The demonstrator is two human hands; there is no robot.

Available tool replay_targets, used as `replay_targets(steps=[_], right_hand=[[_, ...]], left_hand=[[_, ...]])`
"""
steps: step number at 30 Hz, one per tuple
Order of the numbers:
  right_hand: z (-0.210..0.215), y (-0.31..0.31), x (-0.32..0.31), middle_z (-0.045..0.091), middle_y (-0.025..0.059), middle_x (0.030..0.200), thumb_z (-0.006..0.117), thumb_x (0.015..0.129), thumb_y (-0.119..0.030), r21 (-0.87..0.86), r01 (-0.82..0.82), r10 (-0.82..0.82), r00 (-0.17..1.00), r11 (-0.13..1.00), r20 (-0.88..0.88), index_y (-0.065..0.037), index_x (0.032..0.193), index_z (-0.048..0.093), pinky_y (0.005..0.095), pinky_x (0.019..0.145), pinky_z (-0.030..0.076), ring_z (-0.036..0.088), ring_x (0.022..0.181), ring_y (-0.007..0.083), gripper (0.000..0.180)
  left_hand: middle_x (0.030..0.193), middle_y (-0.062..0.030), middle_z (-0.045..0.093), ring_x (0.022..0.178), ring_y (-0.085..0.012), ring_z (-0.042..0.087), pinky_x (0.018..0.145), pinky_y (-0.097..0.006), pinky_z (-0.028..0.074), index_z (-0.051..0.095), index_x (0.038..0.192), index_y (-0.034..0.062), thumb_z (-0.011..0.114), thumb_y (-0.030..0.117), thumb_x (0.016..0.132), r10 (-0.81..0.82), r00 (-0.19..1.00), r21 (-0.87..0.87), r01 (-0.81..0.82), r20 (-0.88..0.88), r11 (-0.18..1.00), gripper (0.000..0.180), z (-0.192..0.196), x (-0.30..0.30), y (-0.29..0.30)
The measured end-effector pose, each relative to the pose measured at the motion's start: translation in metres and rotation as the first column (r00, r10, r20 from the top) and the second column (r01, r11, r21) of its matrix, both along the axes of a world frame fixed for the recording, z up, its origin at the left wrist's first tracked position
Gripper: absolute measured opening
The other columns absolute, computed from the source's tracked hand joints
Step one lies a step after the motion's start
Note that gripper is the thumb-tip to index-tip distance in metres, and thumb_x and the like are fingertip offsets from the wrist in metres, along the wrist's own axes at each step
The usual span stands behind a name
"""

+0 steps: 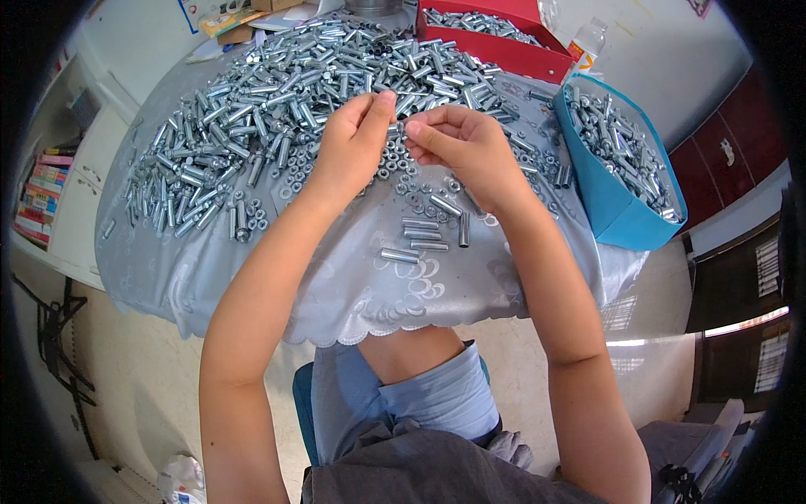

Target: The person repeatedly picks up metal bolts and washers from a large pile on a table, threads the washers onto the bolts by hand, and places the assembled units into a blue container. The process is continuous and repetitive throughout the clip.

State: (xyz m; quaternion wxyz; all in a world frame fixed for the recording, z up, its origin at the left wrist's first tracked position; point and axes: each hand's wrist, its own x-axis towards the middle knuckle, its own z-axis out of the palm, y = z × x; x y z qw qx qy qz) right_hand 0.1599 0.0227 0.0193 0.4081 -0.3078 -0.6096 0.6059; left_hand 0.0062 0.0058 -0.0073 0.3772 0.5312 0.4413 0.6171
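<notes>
My left hand [357,144] and my right hand [463,148] meet at the near edge of a big pile of silver sleeve anchor bolts [294,92]. Both are closed in a pinch, fingertips almost touching. A short silver anchor bolt [397,130] shows between them, its left end in my left fingers. My right thumb and forefinger press together at its other end; whatever small part they hold is hidden. Loose nuts [300,170] lie beneath and beside my hands. Nearer to me, several bare metal sleeves [428,245] rest on the grey tablecloth [336,277].
At the right edge of the table stands a blue fabric bin [600,197] full of anchor bolts. A red box [504,55] with more metal parts is at the back, next to a clear plastic bottle [588,42]. Shelves with books [42,197] are at the far left.
</notes>
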Motion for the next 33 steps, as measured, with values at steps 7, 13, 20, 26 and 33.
replay_targets(steps=[7,13,20,26,33], right_hand=[[-0.009,0.004,-0.003,0.063,0.0080,0.080,0.065,0.078,-0.006,0.295,0.035,-0.026,0.999,0.955,-0.033,0.008,0.090,0.060,0.0225,0.064,0.050,0.059,0.071,0.0110,0.019],[-0.009,0.003,-0.003,0.060,0.0056,0.072,0.062,0.083,-0.016,0.209,0.018,-0.046,0.990,0.978,0.130,0.006,0.085,0.061,0.0209,0.055,0.045,0.054,0.062,0.0079,0.022],[-0.002,-0.002,-0.002,0.059,0.0054,0.071,0.063,0.081,-0.019,0.266,0.080,-0.103,0.992,0.961,0.074,0.003,0.087,0.060,0.0207,0.049,0.043,0.053,0.057,0.0077,0.024],[-0.002,0.000,0.002,0.058,0.0055,0.071,0.066,0.077,-0.016,0.199,0.033,-0.065,0.986,0.979,0.155,0.004,0.089,0.059,0.0193,0.044,0.039,0.053,0.056,0.0053,0.024],[-0.006,0.001,0.002,0.053,0.0003,0.061,0.066,0.077,-0.018,0.268,0.034,-0.074,0.988,0.963,0.138,0.003,0.081,0.060,0.0190,0.044,0.033,0.043,0.052,0.0027,0.022]], left_hand=[[0.048,0.0090,0.026,0.040,-0.0017,0.022,0.039,-0.020,0.017,0.047,0.076,0.0094,0.045,0.032,0.092,-0.029,0.981,-0.176,0.064,0.190,0.982,0.028,0.010,0.003,-0.005],[0.048,0.0093,0.026,0.040,-0.0019,0.022,0.040,-0.020,0.018,0.048,0.076,0.0094,0.047,0.033,0.091,-0.073,0.993,-0.123,0.085,0.095,0.989,0.028,0.008,0.001,-0.005],[0.049,0.0089,0.028,0.040,-0.0019,0.024,0.040,-0.020,0.019,0.049,0.078,0.0088,0.048,0.034,0.090,-0.016,0.996,-0.165,0.030,0.085,0.986,0.028,0.008,0.004,-0.005],[0.051,0.0082,0.030,0.041,-0.0021,0.026,0.039,-0.020,0.019,0.050,0.077,0.0086,0.049,0.033,0.090,-0.042,0.994,-0.174,0.059,0.098,0.983,0.028,0.010,0.003,-0.008],[0.050,0.0077,0.031,0.041,-0.0021,0.027,0.040,-0.020,0.020,0.050,0.078,0.0071,0.049,0.034,0.090,-0.053,0.990,-0.180,0.076,0.132,0.981,0.029,0.009,0.003,-0.007]])
